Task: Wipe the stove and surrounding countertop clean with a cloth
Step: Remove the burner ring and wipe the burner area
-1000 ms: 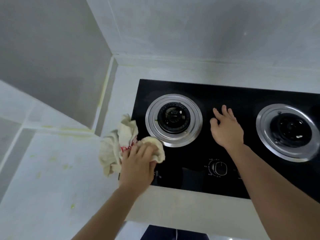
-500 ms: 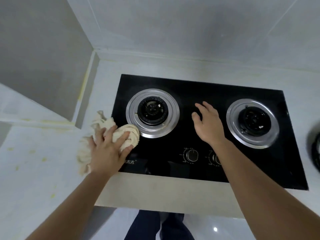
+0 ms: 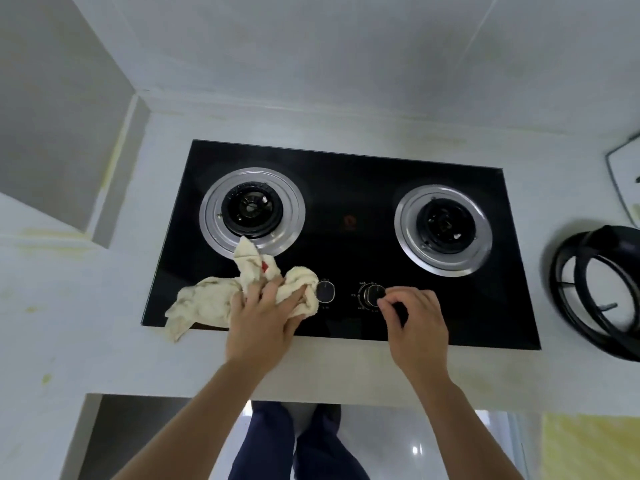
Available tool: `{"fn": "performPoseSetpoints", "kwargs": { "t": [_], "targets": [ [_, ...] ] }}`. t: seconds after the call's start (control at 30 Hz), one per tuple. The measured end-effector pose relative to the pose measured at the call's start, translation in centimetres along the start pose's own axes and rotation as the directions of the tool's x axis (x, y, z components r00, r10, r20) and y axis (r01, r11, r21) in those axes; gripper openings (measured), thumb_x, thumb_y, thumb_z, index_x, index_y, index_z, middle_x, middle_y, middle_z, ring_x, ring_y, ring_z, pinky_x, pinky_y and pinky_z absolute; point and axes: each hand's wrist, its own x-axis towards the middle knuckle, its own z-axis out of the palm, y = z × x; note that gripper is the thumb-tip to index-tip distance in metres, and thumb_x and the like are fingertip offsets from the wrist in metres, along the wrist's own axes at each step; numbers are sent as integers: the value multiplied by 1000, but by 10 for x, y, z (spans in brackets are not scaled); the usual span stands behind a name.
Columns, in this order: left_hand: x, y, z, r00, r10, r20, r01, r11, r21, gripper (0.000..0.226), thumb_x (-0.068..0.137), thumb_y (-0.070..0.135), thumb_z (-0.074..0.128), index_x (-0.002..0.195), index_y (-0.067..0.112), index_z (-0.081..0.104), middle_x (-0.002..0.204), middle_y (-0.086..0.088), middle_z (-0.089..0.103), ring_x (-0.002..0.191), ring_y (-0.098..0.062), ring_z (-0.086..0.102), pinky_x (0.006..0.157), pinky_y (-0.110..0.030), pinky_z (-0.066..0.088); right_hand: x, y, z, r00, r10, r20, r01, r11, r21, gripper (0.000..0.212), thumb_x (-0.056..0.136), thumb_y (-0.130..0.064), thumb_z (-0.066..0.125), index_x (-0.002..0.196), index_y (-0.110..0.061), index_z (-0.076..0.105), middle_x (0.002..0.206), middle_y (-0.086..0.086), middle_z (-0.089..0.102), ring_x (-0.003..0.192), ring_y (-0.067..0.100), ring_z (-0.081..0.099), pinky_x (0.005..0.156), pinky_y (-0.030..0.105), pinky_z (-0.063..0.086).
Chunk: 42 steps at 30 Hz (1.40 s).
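On stove (image 3: 346,188): 2 burners, 2 knobs, 1 cloth (image 3: 221,299) gripped by left hand (image 3: 261,320); right hand (image 3: 417,323) curled, pinching right knob (image 3: 374,295).

Soft even light, slight blur, wide-angle edge distortion.
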Motion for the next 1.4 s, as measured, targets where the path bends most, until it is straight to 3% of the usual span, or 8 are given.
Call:
{"fn": "performPoseSetpoints", "kwargs": {
  "t": [0.2,0.37,0.7,0.8,0.93,1.1,1.27,1.4],
  "targets": [
    [-37,3,9,980,185,-65,-186,982,-7,42,95,49,42,130,40,63,133,-6,61,113,-37,55,84,-52,45,12,23,-12,994,102,44,-105,993,62,5,93,-32,74,91,-27,73,85,-20,66,91,6,54,68,13,39],
    [-23,44,7,922,374,-100,-375,927,10,43,86,46,65,129,42,62,126,0,62,106,-31,55,80,-47,45,6,40,-11,985,136,110,-140,990,28,11,95,-35,69,87,-27,67,82,-19,60,88,2,50,62,15,37],
    [-4,138,-14,979,199,-51,-202,977,-67,27,77,42,79,101,30,74,97,-2,57,90,-27,49,79,-44,41,-1,63,-10,992,96,84,-101,994,50,17,101,-25,59,86,-22,51,87,-10,51,87,12,45,70,27,44],
    [0,146,-10,978,195,-68,-200,978,-66,26,73,37,82,97,29,74,92,-2,56,86,-26,48,76,-42,40,2,64,-5,992,83,91,-86,996,27,12,99,-28,61,89,-23,58,92,-13,55,90,12,47,74,33,49],
    [-6,120,-8,974,210,-79,-215,974,-64,34,66,36,86,98,30,75,88,0,55,85,-25,48,76,-41,40,7,66,0,999,29,39,-27,998,-58,33,100,-34,51,120,-19,73,121,-6,66,112,17,54,92,43,54],
    [-29,45,3,985,96,-145,-102,994,-34,36,77,37,74,113,35,74,105,-4,64,98,-30,57,78,-45,43,7,67,-1,982,111,153,-79,976,-202,46,103,-31,55,148,-21,55,158,1,46,148,23,36,116,45,39],
    [-28,-13,14,945,-280,-171,254,954,-160,47,91,46,44,123,27,73,114,-14,66,101,-39,57,78,-51,46,4,67,1,966,126,224,-67,965,-254,54,106,-41,39,159,-26,38,168,-2,27,157,19,20,124,41,28],
    [24,-5,8,944,-249,-216,203,956,-211,49,93,51,43,124,28,73,109,-10,63,98,-37,55,75,-50,49,-1,63,4,970,134,201,-68,949,-308,61,105,-49,26,162,-26,30,168,-1,28,157,19,21,123,41,29]
  ]
}}
